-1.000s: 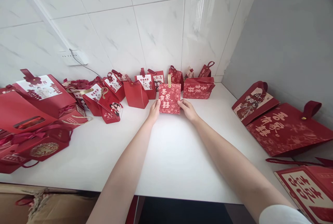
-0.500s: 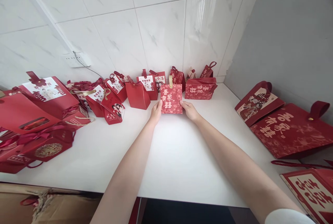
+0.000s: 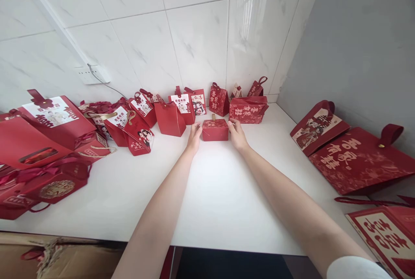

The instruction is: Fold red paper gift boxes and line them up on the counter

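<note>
A small red gift box (image 3: 215,132) lies tipped back on the white table, its plain red base facing me. Its patterned front slants away, and a gold strap shows at the far end. Beside its left edge is my left hand (image 3: 193,138), fingers stretched forward with a slim gap to the box. My right hand (image 3: 238,135) is at the box's right edge, fingers extended, the thumb close to the upper corner; whether it touches I cannot tell. Just behind the box stand a red patterned box (image 3: 218,101) with a looped strap and a larger patterned box (image 3: 247,111) lying on its side.
Plain and picture-printed red gift boxes, such as this plain one (image 3: 170,119), line the tiled wall. Larger red boxes (image 3: 53,181) crowd the left side. More big boxes (image 3: 359,162) lean at the right by the grey panel. Torn cardboard (image 3: 81,261) is below the table's front edge.
The small box has tipped backward from showing its printed front to showing its base, and rests on the table. My hands have loosened from its sides.
</note>
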Demonstrator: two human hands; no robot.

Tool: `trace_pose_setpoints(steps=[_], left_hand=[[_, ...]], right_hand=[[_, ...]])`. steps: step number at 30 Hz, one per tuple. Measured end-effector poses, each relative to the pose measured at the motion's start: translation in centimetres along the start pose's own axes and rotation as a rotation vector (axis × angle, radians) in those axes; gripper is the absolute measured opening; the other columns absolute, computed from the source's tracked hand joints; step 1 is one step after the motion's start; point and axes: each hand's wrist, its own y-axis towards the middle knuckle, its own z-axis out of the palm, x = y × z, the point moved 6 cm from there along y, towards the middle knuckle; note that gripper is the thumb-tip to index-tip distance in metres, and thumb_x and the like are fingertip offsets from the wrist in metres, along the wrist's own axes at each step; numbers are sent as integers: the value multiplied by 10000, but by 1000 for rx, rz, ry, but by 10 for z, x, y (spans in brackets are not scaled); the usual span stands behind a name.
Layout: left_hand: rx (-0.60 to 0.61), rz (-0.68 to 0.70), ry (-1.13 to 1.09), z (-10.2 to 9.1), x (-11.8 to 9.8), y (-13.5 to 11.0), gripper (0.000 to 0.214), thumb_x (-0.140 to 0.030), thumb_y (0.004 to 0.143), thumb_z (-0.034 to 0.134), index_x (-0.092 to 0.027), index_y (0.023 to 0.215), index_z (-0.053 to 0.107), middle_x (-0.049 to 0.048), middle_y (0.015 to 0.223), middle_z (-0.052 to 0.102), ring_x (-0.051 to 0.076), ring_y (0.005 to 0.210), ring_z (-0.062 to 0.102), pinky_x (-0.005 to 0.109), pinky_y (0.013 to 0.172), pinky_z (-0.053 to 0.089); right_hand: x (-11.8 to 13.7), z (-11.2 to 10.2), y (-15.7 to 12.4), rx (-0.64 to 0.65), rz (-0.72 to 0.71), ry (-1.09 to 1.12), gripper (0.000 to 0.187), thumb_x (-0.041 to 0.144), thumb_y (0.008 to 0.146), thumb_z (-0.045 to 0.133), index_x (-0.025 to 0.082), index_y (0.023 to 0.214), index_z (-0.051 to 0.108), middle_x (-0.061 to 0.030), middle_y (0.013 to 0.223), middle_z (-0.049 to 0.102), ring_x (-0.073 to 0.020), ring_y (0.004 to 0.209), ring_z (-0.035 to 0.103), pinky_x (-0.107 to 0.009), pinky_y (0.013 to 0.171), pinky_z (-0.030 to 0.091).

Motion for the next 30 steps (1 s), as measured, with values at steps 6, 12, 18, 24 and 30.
trace_pose_setpoints(steps=[6,12,18,24,30], left_hand=[[120,89,4,6,-17,-5,409,-437,932,425,-269,1262,600,16,1432,500,211,1404,348,384,1190,220],[141,51,-43,8,-17,-4,408,-372,897,478,-240,1254,625,20,1376,557,219,1354,433,396,1181,269],[123,64,-48,7,-12,-1,405,-394,900,474,-200,1202,662,39,1313,608,228,1299,498,394,1153,321],[102,53,6,7,-11,-1,469,-504,890,499,-200,1208,660,50,1293,623,241,1287,509,384,1140,332],[104,58,-2,7,-14,-3,413,-484,886,523,-237,1180,676,42,1295,624,247,1294,497,402,1150,310]], right_hand=[[5,6,-1,120,-74,-19,481,557,883,471,261,1250,565,-67,1324,577,-220,1209,528,-403,1064,367],[4,4,3,158,-117,-54,401,513,897,449,262,1129,659,-39,1270,618,-219,1228,512,-413,1091,328],[4,4,2,160,-111,-36,431,530,889,463,259,1163,655,-39,1276,622,-223,1231,514,-412,1094,326],[6,5,0,164,-106,-65,435,537,903,445,260,1172,645,-36,1272,629,-234,1217,528,-405,1084,337],[7,3,-3,123,-111,-105,462,531,910,447,239,1251,555,-80,1265,622,-242,1156,567,-434,1030,405]])
